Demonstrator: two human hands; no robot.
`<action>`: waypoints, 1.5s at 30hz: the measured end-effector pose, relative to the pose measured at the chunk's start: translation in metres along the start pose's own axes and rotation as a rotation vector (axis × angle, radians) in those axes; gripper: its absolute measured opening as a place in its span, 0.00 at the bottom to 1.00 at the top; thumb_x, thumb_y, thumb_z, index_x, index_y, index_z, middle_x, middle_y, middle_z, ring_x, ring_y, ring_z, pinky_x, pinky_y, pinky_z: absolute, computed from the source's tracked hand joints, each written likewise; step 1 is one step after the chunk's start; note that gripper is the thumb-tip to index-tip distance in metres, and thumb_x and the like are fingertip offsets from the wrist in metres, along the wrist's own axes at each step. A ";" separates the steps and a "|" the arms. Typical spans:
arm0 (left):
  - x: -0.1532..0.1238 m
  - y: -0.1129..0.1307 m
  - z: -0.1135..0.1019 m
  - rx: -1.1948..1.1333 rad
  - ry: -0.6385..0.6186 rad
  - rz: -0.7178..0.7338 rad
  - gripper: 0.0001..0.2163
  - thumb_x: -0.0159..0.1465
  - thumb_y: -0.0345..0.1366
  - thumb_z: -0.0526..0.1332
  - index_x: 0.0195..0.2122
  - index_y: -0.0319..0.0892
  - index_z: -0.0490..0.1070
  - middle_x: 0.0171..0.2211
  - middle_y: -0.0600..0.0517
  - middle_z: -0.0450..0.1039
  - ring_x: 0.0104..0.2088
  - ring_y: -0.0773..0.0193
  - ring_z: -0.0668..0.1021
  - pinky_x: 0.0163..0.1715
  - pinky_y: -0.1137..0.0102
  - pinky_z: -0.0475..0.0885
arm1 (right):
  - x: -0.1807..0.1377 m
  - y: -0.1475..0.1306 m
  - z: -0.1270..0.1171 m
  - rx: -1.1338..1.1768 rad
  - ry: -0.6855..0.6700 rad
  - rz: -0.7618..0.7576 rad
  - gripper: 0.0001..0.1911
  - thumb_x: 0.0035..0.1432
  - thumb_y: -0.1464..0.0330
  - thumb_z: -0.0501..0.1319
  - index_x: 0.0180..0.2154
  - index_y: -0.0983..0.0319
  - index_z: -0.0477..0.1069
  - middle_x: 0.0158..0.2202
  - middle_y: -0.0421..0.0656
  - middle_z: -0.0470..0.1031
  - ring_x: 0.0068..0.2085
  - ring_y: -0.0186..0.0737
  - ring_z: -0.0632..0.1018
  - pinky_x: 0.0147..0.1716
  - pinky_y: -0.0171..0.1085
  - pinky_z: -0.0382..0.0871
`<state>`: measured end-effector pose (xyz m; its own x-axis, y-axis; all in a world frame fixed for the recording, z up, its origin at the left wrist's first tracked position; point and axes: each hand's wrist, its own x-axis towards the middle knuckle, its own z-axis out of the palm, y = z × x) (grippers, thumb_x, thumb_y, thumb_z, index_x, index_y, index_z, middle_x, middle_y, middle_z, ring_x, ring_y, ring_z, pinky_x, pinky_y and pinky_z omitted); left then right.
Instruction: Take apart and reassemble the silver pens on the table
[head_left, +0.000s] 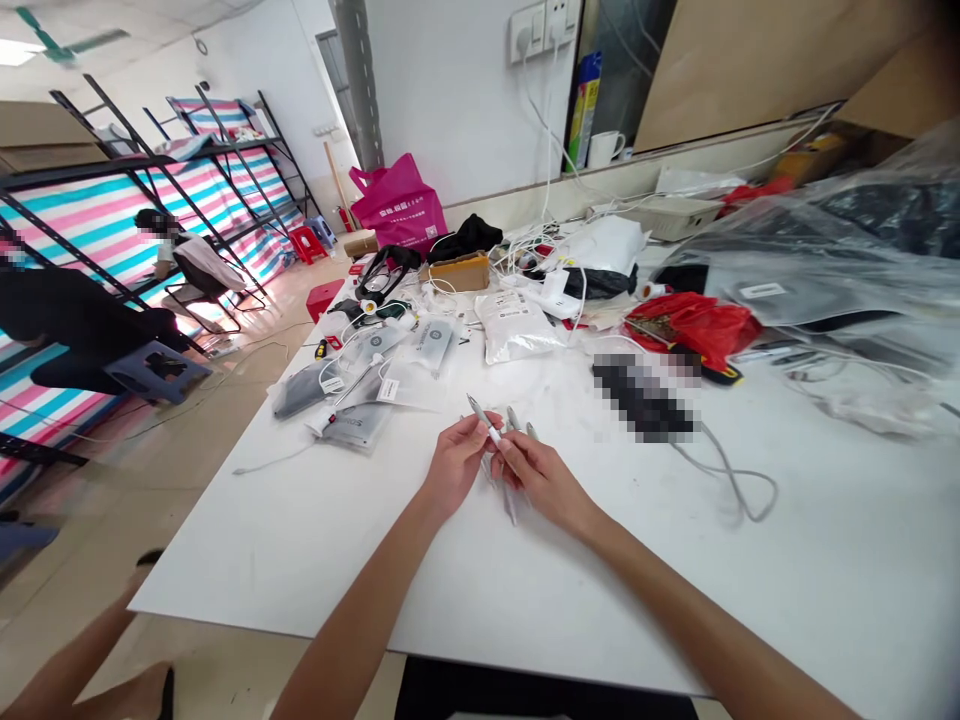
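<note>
My left hand [454, 465] and my right hand [541, 478] meet over the middle of the white table [525, 580]. Both pinch a thin white cable with a grey metal plug [480, 412], whose tip points up and to the left. Two more grey plugs [520, 424] stick up just behind my right hand's fingers. The cable's white cord runs down between my hands onto the table.
Several sealed bags of cables [360, 385] lie to the left. A white pouch [516, 328], a red bag [694, 325], a grey cord [731, 480] and clear plastic wrap [840, 250] crowd the back and right. A seated person [187, 260] is at far left.
</note>
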<state>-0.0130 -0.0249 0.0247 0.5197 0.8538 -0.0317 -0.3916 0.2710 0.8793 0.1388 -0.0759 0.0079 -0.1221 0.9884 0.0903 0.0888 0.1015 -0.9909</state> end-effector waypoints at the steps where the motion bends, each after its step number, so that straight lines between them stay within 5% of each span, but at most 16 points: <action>1: 0.000 0.000 0.000 -0.010 0.008 -0.003 0.16 0.64 0.48 0.69 0.44 0.40 0.78 0.31 0.51 0.72 0.26 0.67 0.72 0.30 0.66 0.70 | 0.000 0.000 0.000 -0.026 -0.002 -0.001 0.20 0.72 0.49 0.52 0.41 0.56 0.71 0.32 0.39 0.77 0.28 0.38 0.71 0.31 0.39 0.66; 4: 0.001 -0.002 -0.002 -0.015 0.061 0.013 0.16 0.63 0.45 0.70 0.46 0.40 0.80 0.42 0.47 0.77 0.31 0.67 0.74 0.30 0.68 0.70 | -0.001 0.001 0.001 -0.146 0.047 -0.023 0.16 0.70 0.50 0.56 0.44 0.54 0.70 0.30 0.38 0.75 0.28 0.40 0.71 0.31 0.40 0.65; 11: 0.003 -0.008 -0.007 0.016 0.108 0.014 0.19 0.62 0.45 0.71 0.51 0.41 0.79 0.52 0.41 0.79 0.31 0.62 0.78 0.23 0.67 0.71 | -0.002 -0.005 0.000 -0.111 -0.034 -0.022 0.25 0.73 0.49 0.49 0.29 0.56 0.68 0.26 0.39 0.71 0.26 0.38 0.67 0.30 0.40 0.61; 15: 0.000 -0.004 -0.007 -0.024 0.084 -0.050 0.18 0.63 0.46 0.70 0.50 0.42 0.79 0.51 0.43 0.80 0.33 0.62 0.79 0.26 0.67 0.72 | -0.004 -0.006 0.003 0.017 -0.121 0.012 0.23 0.73 0.48 0.48 0.35 0.55 0.69 0.29 0.40 0.75 0.29 0.41 0.72 0.34 0.42 0.67; 18: 0.000 -0.001 -0.006 -0.017 0.102 -0.044 0.18 0.64 0.45 0.70 0.51 0.42 0.79 0.49 0.44 0.81 0.33 0.64 0.79 0.33 0.66 0.72 | -0.005 -0.002 0.005 -0.081 0.008 0.010 0.17 0.69 0.48 0.57 0.47 0.53 0.67 0.32 0.38 0.77 0.29 0.41 0.72 0.32 0.42 0.67; 22: 0.002 -0.001 -0.007 -0.029 0.128 0.053 0.15 0.64 0.41 0.70 0.49 0.40 0.81 0.45 0.44 0.82 0.41 0.61 0.80 0.46 0.65 0.72 | -0.005 -0.001 0.003 -0.250 0.165 -0.056 0.16 0.66 0.49 0.61 0.40 0.55 0.70 0.29 0.39 0.74 0.29 0.40 0.71 0.30 0.40 0.65; 31: -0.004 0.005 -0.004 -0.033 0.005 -0.080 0.20 0.65 0.47 0.68 0.54 0.43 0.76 0.53 0.43 0.79 0.20 0.71 0.72 0.20 0.66 0.71 | -0.006 -0.009 0.006 0.005 -0.104 -0.036 0.20 0.74 0.52 0.50 0.37 0.57 0.70 0.31 0.39 0.78 0.30 0.40 0.76 0.35 0.41 0.71; 34: -0.002 0.003 -0.003 -0.009 0.050 -0.003 0.20 0.66 0.47 0.67 0.56 0.44 0.76 0.52 0.43 0.79 0.24 0.68 0.75 0.24 0.66 0.73 | -0.005 0.000 0.006 -0.120 -0.009 -0.055 0.14 0.73 0.53 0.53 0.46 0.55 0.69 0.33 0.38 0.79 0.31 0.39 0.78 0.34 0.40 0.71; 39: 0.004 -0.003 -0.007 0.012 0.283 0.172 0.13 0.63 0.45 0.71 0.39 0.40 0.82 0.39 0.47 0.81 0.40 0.63 0.78 0.44 0.68 0.72 | -0.003 0.011 0.001 -0.455 0.094 -0.150 0.13 0.72 0.54 0.54 0.44 0.55 0.69 0.27 0.37 0.73 0.26 0.39 0.74 0.28 0.39 0.66; 45: 0.003 0.001 -0.009 -0.029 0.180 0.139 0.13 0.65 0.46 0.69 0.35 0.39 0.81 0.34 0.49 0.76 0.38 0.64 0.75 0.42 0.67 0.70 | -0.009 0.003 0.004 -0.295 -0.074 -0.119 0.13 0.75 0.56 0.50 0.50 0.54 0.66 0.30 0.36 0.77 0.26 0.37 0.76 0.28 0.37 0.70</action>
<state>-0.0188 -0.0181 0.0211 0.3166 0.9486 0.0021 -0.4731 0.1559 0.8671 0.1364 -0.0849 0.0035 -0.2196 0.9578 0.1856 0.3510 0.2551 -0.9010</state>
